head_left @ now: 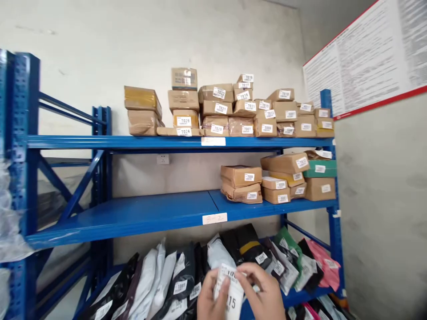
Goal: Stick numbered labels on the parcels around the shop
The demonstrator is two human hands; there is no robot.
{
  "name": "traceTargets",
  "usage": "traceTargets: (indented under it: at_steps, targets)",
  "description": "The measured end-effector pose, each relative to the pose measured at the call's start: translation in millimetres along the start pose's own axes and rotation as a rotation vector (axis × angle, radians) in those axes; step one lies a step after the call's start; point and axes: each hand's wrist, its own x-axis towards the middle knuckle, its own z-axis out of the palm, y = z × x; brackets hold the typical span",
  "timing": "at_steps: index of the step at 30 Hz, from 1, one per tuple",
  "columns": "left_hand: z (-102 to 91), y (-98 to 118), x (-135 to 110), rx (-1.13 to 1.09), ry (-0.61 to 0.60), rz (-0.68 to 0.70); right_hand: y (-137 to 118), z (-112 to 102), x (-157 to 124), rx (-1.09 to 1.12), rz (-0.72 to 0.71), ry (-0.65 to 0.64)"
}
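Both hands are up in front of the blue rack [156, 209], low in my view, fingertips angled inward toward each other. Left hand [209, 303]: upright, thumb flat on the front of the white label strip [235, 297], fingers curled behind it, grip closed. Right hand [263, 293]: back of hand turned up, wrist low, index bent, thumb and index pinched together at the strip's upper right edge; other fingers partly hidden. Strip sits between the two hands, hanging below the fingertips, print facing the wearer, partly covered. Bagged parcels [155, 278] stand beyond the fingers and to their left; more lie right. Labelled cartons [242, 178] sit above the fingers, on higher shelves.
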Motion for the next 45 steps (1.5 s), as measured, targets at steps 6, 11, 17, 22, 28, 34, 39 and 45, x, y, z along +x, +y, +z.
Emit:
traceTargets:
  at_steps: [6,11,17,22,28,34,39,45]
  targets:
    - [-41.5,90,85,0.084,0.077,0.182,-62,68,99,0.06,-0.312,-0.003]
    - [-78.8,178,188,0.1,-0.152,0.236,-124,133,204,0.055,-0.56,0.154]
    - [-102.3,249,292,0.197,-0.186,0.407,-173,186,334,-0.017,-0.706,0.277]
    - [-118.5,263,340,0.325,-0.242,0.505,-201,180,472,-0.09,-0.698,0.579]
    - [-127.5,273,381,0.226,-0.189,0.677,-221,159,564,-0.473,-0.626,0.468]
    - [-125.3,275,396,0.187,-0.17,0.838,-216,160,557,-0.687,-0.772,0.473]
    - [-118.1,274,397,0.17,-0.197,0.861,-220,171,498,-0.436,-0.802,0.189]
    - [-102.7,274,396,0.094,-0.198,0.874,-208,196,430,-0.213,-0.693,-0.33]
